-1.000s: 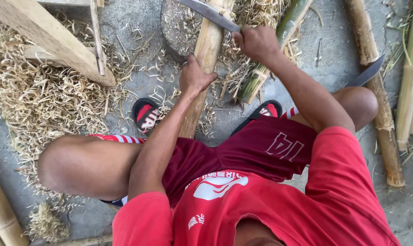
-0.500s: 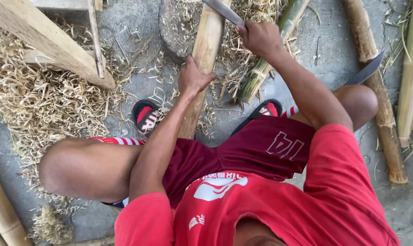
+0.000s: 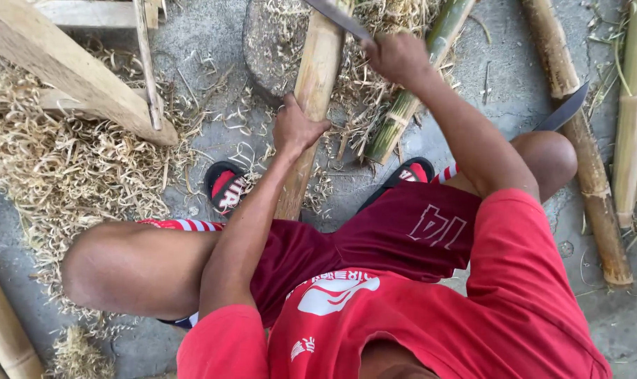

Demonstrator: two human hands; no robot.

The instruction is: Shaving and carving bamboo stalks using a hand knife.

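A pale, peeled bamboo pole (image 3: 317,77) slants from between my knees up onto a round stone block (image 3: 266,49). My left hand (image 3: 296,128) grips this pole at its middle. My right hand (image 3: 397,57) is closed on the handle of a big knife (image 3: 336,15), whose dark blade lies across the pole's upper end near the top edge. I am squatting in a red shirt and dark red shorts.
A green bamboo piece (image 3: 424,77) lies right of the pole. A brown bamboo pole (image 3: 578,140) and a second dark blade (image 3: 561,109) lie at right, paler poles at far right. Wooden planks (image 3: 66,70) and heaps of shavings (image 3: 66,168) fill the left.
My right hand and the knife have shifted slightly up and left along the pole. My left hand keeps its grip in about the same place.
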